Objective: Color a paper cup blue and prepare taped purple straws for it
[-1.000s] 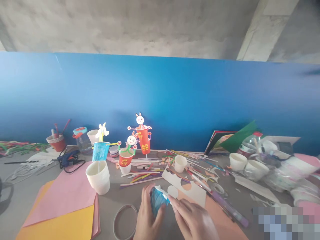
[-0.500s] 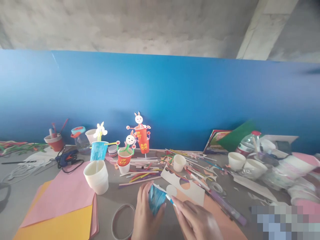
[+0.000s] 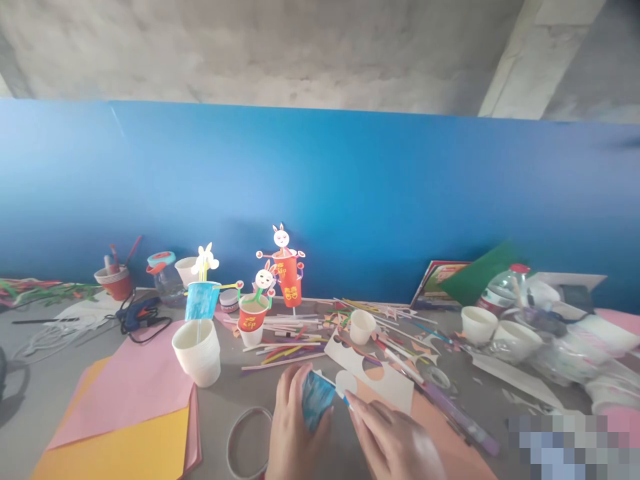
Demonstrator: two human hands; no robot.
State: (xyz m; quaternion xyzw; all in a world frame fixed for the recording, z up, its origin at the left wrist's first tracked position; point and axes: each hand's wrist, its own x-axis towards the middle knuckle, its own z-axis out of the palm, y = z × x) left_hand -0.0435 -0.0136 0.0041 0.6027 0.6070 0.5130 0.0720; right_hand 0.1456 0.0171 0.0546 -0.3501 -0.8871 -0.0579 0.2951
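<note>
My left hand point(image 3: 295, 427) is wrapped around a small paper cup point(image 3: 317, 400) streaked with blue colour, tilted on its side. Between the fingertips of my right hand point(image 3: 390, 430) is a slim white marker pen point(image 3: 330, 381) with a blue part near the fingers. Its far end reaches the cup's rim; whether it touches there I cannot tell. A roll of tape point(image 3: 249, 443) lies just left of my left hand. Beyond the hands are cut white card point(image 3: 370, 363) with round holes and an orange sheet point(image 3: 430, 427), partly under my right hand.
Rabbit figures on a blue cup point(image 3: 203, 301) and red cups point(image 3: 251, 313) stand at the back. A white cup stack point(image 3: 197, 353) is at left, beside pink paper point(image 3: 135, 387). Several sticks point(image 3: 285, 353) lie mid-table. A glue gun point(image 3: 137, 315) and a plastic bottle point(image 3: 505, 287) flank them.
The view has shifted slightly, so everything sits a little farther right. Both hands keep their grips, and the pen stays by the cup's rim with a small change of angle.
</note>
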